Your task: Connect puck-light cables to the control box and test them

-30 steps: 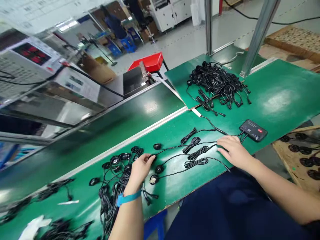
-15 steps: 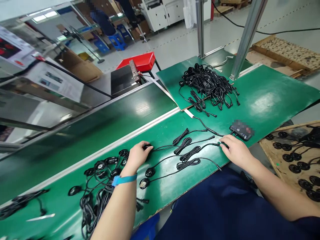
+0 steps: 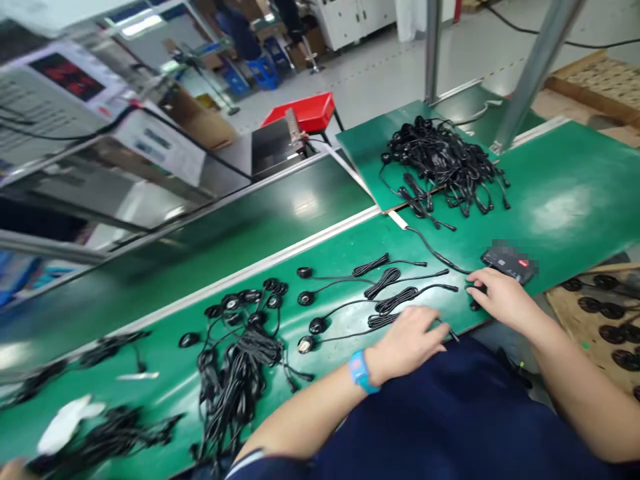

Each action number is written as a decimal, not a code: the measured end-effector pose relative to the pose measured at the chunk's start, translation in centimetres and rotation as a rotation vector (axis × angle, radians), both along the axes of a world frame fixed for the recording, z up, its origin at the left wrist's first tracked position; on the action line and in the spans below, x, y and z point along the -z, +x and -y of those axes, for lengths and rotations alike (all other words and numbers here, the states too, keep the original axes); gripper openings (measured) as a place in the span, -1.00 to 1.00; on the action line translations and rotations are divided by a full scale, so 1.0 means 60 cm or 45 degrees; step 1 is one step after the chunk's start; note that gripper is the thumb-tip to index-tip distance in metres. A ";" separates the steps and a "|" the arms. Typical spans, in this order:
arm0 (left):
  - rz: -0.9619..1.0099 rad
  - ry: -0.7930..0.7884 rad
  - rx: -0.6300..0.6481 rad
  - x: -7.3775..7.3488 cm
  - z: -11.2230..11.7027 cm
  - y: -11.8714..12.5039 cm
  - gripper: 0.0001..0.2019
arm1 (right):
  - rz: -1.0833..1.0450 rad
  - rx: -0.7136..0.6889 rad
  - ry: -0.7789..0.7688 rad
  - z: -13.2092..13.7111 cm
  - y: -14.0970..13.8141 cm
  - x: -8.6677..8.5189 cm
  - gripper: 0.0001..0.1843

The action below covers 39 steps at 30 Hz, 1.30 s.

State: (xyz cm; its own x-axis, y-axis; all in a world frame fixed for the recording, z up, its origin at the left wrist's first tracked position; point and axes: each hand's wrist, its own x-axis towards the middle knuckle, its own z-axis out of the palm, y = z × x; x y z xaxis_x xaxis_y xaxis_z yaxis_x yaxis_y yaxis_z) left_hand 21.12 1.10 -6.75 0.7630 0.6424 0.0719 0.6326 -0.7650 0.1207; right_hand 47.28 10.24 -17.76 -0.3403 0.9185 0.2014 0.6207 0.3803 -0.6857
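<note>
Four black cables lie side by side on the green bench [image 3: 565,200], each with a round puck at its left end, such as one puck [image 3: 305,298], and a coiled middle, such as one coil [image 3: 397,300]. My left hand [image 3: 407,340], with a blue wristband [image 3: 359,370], lies flat with fingers stretched over the right end of the nearest cable [image 3: 383,320]. My right hand [image 3: 500,297] is closed in a pinch round a black cable plug [image 3: 473,290], just left of a small black box [image 3: 510,261] with a red mark.
A tangled heap of black cables [image 3: 445,163] lies on a green board at the back. More pucks and cables [image 3: 245,347] are piled at the left. A dark conveyor belt [image 3: 225,247] runs behind the bench. A wooden tray of black discs [image 3: 600,313] stands at the right.
My left hand has left the pucks and swung right to the plug end of the nearest cable. My right hand has stayed by the black box. The camera has shifted.
</note>
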 end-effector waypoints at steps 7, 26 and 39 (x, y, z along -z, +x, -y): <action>0.056 0.002 -0.123 0.082 -0.077 0.036 -0.67 | -0.136 -0.029 0.108 0.008 0.002 0.020 -0.75; 0.413 -0.037 -0.231 0.135 -0.141 0.143 -0.89 | -0.708 -0.009 -0.012 0.017 0.066 0.047 -0.72; 0.241 0.212 -0.208 0.120 -0.129 0.130 -0.83 | -0.475 -0.049 0.006 0.016 0.037 0.038 -0.73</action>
State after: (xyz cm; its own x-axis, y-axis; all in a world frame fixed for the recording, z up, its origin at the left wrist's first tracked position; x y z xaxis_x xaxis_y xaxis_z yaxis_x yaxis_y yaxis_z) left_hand 28.94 8.84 -13.97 0.6134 0.7231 0.3176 0.7273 -0.6740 0.1299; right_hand 49.48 9.28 -20.03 -0.2771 0.9053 0.3220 0.3134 0.4020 -0.8603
